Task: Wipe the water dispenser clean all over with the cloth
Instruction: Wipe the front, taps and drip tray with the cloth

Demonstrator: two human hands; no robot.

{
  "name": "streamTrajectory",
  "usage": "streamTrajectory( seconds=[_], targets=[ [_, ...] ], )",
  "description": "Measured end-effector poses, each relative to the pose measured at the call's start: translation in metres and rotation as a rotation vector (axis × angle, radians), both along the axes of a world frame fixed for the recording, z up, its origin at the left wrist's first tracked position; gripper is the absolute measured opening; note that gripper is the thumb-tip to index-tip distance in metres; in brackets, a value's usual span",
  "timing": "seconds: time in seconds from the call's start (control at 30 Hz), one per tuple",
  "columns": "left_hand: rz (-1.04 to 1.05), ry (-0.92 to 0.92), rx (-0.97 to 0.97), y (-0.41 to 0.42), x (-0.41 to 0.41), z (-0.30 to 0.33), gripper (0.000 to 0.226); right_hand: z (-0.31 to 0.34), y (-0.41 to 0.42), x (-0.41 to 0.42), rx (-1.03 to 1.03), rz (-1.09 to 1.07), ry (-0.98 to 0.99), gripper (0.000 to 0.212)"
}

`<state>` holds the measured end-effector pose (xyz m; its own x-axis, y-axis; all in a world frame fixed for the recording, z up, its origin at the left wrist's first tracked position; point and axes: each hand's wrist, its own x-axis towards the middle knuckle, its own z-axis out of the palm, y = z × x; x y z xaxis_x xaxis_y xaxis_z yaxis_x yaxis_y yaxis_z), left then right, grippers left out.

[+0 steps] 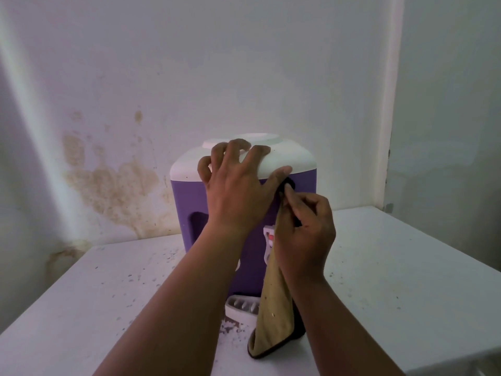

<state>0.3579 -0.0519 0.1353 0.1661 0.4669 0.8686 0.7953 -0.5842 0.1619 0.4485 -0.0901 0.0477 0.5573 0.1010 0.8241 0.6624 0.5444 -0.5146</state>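
A purple water dispenser with a white top stands on a white table against the wall. My left hand rests spread on the front edge of the white top, fingers bent over it. My right hand grips a tan cloth with a dark edge and holds its upper end against the purple front, just under the white top. The cloth hangs down to the table and covers part of the white tap panel. A white drip tray sticks out at the dispenser's foot.
The table surface is speckled with dark specks and white crumbs near the drip tray. A stained wall rises right behind the dispenser. The table's right edge runs along another wall.
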Motion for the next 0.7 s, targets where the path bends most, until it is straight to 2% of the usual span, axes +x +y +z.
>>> streamTrajectory(
  seconds=[0.13,0.43,0.57,0.7],
  targets=[
    [-0.039,0.029,0.035,0.003,-0.005,0.001,0.057,0.003,-0.002,0.004,-0.018,0.005,0.074,0.024],
    [-0.118,0.015,0.088,0.007,-0.014,0.002,0.053,0.001,-0.007,0.016,-0.13,0.013,0.089,0.029],
    [-0.158,-0.021,0.092,0.008,-0.014,0.003,0.05,-0.004,-0.009,0.017,-0.16,0.095,0.062,0.03],
    [-0.19,-0.037,0.084,0.007,-0.017,0.004,0.047,0.0,-0.006,0.027,-0.172,0.003,0.05,0.03]
  ],
)
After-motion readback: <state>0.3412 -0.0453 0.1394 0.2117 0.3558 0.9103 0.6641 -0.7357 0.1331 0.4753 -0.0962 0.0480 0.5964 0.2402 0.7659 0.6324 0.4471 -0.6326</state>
